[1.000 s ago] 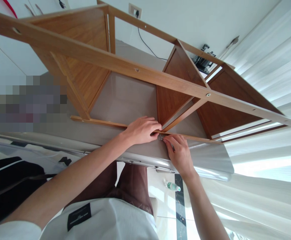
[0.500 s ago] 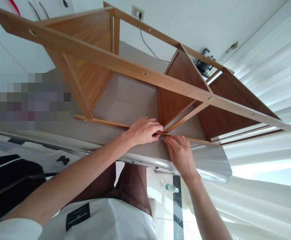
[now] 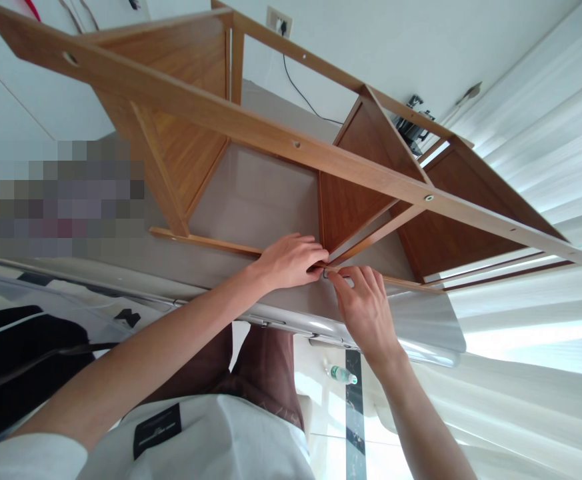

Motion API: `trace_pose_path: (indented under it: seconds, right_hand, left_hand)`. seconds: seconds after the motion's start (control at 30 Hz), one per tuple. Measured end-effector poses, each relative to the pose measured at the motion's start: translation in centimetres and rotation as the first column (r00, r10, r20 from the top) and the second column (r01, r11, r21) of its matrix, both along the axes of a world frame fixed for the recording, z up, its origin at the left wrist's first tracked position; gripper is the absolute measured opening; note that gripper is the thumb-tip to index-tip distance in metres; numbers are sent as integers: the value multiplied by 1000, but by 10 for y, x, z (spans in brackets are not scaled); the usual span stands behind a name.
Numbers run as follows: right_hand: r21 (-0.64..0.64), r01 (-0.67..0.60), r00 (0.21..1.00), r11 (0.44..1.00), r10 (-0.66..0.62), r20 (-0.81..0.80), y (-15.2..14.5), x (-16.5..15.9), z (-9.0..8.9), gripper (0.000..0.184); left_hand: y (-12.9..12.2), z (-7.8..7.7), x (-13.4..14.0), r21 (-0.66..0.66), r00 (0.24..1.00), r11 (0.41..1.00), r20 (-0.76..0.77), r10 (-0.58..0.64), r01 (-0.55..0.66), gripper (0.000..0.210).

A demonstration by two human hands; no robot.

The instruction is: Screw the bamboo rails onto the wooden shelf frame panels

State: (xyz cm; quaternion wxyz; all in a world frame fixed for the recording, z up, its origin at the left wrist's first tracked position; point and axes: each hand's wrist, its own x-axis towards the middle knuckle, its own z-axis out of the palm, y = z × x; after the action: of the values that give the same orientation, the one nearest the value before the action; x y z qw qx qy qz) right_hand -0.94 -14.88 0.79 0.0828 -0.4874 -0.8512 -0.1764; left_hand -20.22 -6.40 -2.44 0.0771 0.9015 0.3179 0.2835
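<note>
A wooden shelf frame [image 3: 361, 172] with slatless brown panels lies on its side on the grey table [image 3: 251, 193]. My left hand [image 3: 291, 261] is closed round its near lower rail [image 3: 211, 243], at the joint with a crosspiece [image 3: 378, 233] and the middle panel [image 3: 345, 207]. Just to the right, my right hand [image 3: 365, 303] pinches a small, thin metal piece [image 3: 325, 273] against the outer face of that rail. Fingers cover most of the piece, and its exact kind is hidden. A metal fitting [image 3: 429, 197] shows in the upper rail.
Behind the frame stand a dark coffee pot [image 3: 413, 127] and a wall socket [image 3: 279, 22] with a black cord [image 3: 303, 97]. White curtains [image 3: 545, 167] hang at the right. A plastic bottle [image 3: 341, 375] lies on the floor below the table edge.
My right hand has shifted slightly up and its fingers have turned a little round the metal piece. My left hand keeps its grip on the rail.
</note>
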Motion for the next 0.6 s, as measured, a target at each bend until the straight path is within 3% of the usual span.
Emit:
trace_pose_path:
  seconds: [0.2, 0.6]
  right_hand:
    - [5, -27, 997, 1000, 27, 70, 2, -5, 8, 31]
    - [-9, -48, 998, 999, 48, 28, 5, 4, 2, 30]
  left_hand:
    - [0, 0, 0, 0, 1000, 1000, 0, -3, 3, 7]
    - [1, -2, 0, 6, 1000, 1000, 7, -4, 4, 7]
